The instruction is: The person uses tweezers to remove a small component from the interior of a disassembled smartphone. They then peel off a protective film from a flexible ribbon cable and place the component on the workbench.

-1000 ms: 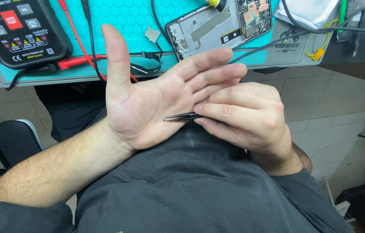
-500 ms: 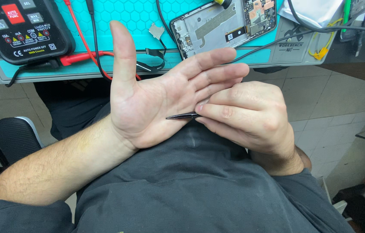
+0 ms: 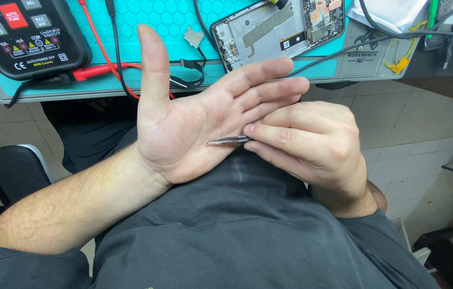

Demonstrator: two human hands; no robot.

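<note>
Below the surface's near edge, over the person's lap, slim metal tweezers (image 3: 228,141) lie with their tips against the palm of the left hand (image 3: 194,120), which is spread flat open, thumb up. The right hand (image 3: 312,147) is curled closed, pinching the tweezers' rear end. On the surface's teal mat (image 3: 146,29), an opened phone (image 3: 277,29) lies beside a multimeter (image 3: 23,35).

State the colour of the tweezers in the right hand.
Shiny silver metal tweezers, pinched by the right hand; head view.
</note>
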